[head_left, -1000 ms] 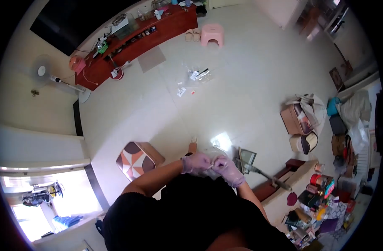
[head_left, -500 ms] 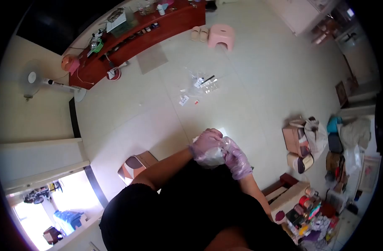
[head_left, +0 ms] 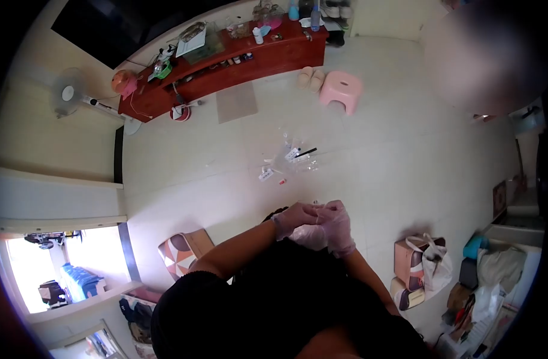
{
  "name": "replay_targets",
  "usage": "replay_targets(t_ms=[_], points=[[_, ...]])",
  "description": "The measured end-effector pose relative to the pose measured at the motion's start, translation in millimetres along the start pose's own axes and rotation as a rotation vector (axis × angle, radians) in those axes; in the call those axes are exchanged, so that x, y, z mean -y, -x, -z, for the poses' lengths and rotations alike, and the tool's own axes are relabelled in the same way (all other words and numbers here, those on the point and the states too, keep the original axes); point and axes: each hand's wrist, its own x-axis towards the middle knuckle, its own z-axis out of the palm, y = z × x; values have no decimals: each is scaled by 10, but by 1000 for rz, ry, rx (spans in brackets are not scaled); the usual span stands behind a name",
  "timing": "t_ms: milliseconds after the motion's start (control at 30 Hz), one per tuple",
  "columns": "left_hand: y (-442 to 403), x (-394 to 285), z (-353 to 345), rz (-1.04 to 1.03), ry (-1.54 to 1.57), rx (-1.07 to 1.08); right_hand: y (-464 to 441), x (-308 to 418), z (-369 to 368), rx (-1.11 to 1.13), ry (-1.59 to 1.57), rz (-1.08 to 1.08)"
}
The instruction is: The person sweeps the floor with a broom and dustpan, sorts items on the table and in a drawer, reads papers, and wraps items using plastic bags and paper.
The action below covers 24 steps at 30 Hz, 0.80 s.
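Observation:
Both hands wear thin, see-through pinkish gloves and meet in front of my black-clothed body. My left hand point(head_left: 296, 218) has its fingers closed, pinching at the top of a crumpled whitish plastic bag point(head_left: 310, 237). Beside it, touching, my right hand point(head_left: 337, 226) is closed round the bag's other side. The bag hangs below the fingertips, and what it contains, if anything, cannot be made out. On the floor ahead lie clear plastic wrappers point(head_left: 281, 163), a black stick-like piece point(head_left: 306, 152), a printed white card point(head_left: 266, 174) and a small red-and-white piece point(head_left: 283, 181).
A pink stool point(head_left: 342, 90) and beige slippers point(head_left: 310, 78) stand near the red cabinet point(head_left: 274, 57). A fan point(head_left: 70, 94) is at the left. Patterned boxes point(head_left: 409, 269) with a cloth bag point(head_left: 436, 263) sit at right; another patterned box point(head_left: 184, 251) is at left.
My view has shifted, so the room appears lower in the picture. The hands have drawn closer together at the fingertips, still on the bag. A large blurred shape has appeared at the upper right.

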Motion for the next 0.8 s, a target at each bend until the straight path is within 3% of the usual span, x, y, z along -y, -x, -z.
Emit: replay_targets(t_ms=[33,100,133,167,200,267,333,400,433,467,500,533,600,667,700,733,767,800], points=[[-85,-90,65,98,-12,60,-108,5,28,40,-93,-82],[-324,-97,261,160,-150,108,-381,59,119,126,553,181],[-452,-17,371,231,-285,156,-507,136,148,119,550,183],[-549,175,441,44,-304,73,-605,239,170,176,597,169],[-649,365,501,49,-307,83,-690,300,180,234,645,152],[-1019,464,621,49,-27,-311,-1014,275,236,231,619,231],[-1225,390,861,166,338,-537,-1235,91,364,251,603,284],[-1358,266,870,125,273,-536,-1492,-135,402,404,623,356],[-1500,514,1022,40,1,-612,-1680,90,431,681,906,555],[-1616,655,1141,-53,-277,-668,-1707,281,413,654,903,554],[-1683,642,1248,-141,-371,-709,-1728,472,354,617,831,501],[-1849,693,1434,89,-130,-763,-1782,598,346,561,764,450],[-2049,926,1957,260,-196,-623,-1853,315,611,496,1055,437],[-2014,700,1918,130,-639,-648,-1806,287,1024,412,971,217],[-2015,592,1984,236,-608,-561,-1745,331,1258,284,828,37],[-2025,304,1840,378,-638,-506,-1687,482,1552,162,820,27],[-2211,1120,2595,418,-451,-486,-1548,678,1854,200,902,22],[-2750,586,2605,401,-492,-420,-1426,710,2206,164,937,-36]])
